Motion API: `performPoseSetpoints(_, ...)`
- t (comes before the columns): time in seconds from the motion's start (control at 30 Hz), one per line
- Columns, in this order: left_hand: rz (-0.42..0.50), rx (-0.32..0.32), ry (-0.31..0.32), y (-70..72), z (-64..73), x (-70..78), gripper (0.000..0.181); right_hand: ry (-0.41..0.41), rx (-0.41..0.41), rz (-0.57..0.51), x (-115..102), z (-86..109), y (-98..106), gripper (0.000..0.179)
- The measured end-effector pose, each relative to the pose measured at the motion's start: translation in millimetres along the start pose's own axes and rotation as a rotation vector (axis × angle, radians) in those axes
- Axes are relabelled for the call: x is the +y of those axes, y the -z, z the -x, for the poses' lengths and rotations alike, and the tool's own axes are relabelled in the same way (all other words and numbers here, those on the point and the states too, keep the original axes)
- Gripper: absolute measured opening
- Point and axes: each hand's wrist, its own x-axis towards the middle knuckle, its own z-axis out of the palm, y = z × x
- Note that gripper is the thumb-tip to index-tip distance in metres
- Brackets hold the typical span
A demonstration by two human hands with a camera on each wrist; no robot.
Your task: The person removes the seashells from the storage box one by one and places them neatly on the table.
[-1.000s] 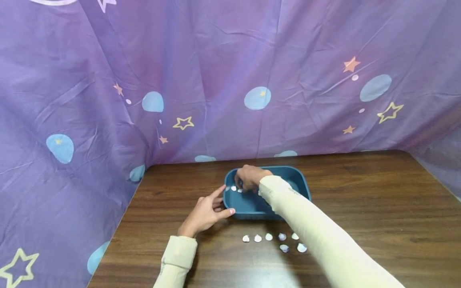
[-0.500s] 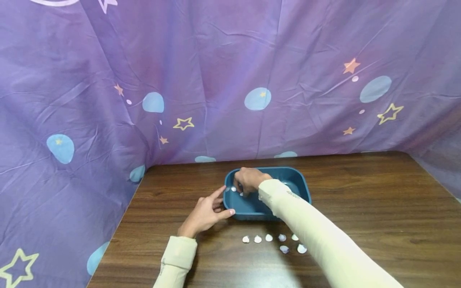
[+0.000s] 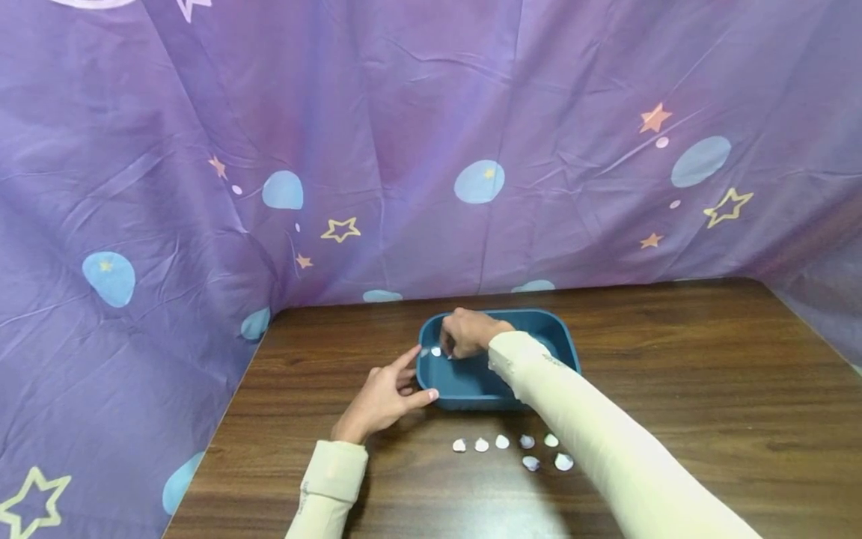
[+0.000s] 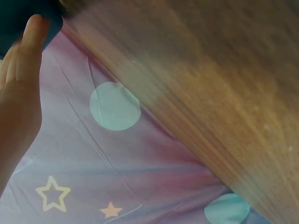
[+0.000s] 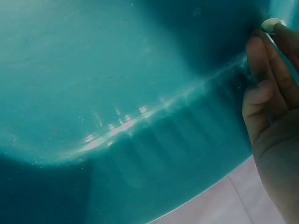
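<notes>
A blue plastic tub (image 3: 471, 385) stands on the table. My left hand (image 3: 378, 403) lies against its left corner, the thumb on the near rim and the straight fingers along the left side. In the left wrist view that hand (image 4: 23, 84) reaches up to the dark tub wall. My right hand (image 3: 468, 333) is down inside the tub, at its left part. Between its fingertips the right wrist view shows a small pale seashell (image 5: 273, 25), pinched. One white seashell (image 3: 435, 351) lies in the tub just left of those fingers.
In front of the tub, several small seashells (image 3: 502, 442) lie in a row on the wooden table (image 3: 303, 359). Two more shells (image 3: 563, 462) lie nearer, beside the right sleeve (image 3: 592, 434). A purple curtain (image 3: 404, 150) hangs along the table's back and left.
My right hand has stayed at the left part of the tub, its fingers shifting only slightly over the shells there. The left hand and the row of shells have not moved.
</notes>
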Motion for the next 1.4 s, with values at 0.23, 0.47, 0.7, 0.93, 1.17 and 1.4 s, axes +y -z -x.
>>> performPoseSetpoints(0.23,-0.019,-0.016,0.021,0.9,0.4,-0.6,0.087,-0.024,-0.028,-0.031,1.6,-0.2,-0.6,0.010)
performPoseSetpoints(0.47,-0.006,-0.007,0.014,1.1,0.2,0.3,0.087,-0.085,-0.066,-0.154,0.1,2.4,4.3,0.013)
performPoseSetpoints(0.7,-0.007,-0.005,0.017,1.1,1.0,1.8,0.087,-0.081,-0.075,-0.152,1.6,6.5,11.5,0.013)
performPoseSetpoints(0.93,-0.026,-0.004,0.005,2.2,0.6,3.0,0.087,-0.023,-0.056,-0.076,2.9,12.6,19.4,0.013)
performPoseSetpoints(1.17,-0.045,-0.006,0.000,3.5,0.2,2.9,0.087,0.017,-0.052,-0.057,-3.5,25.9,29.3,0.017)
performPoseSetpoints(1.4,-0.044,-0.006,0.007,2.2,0.4,2.4,0.088,0.106,-0.007,-0.104,-4.3,45.3,34.9,0.023)
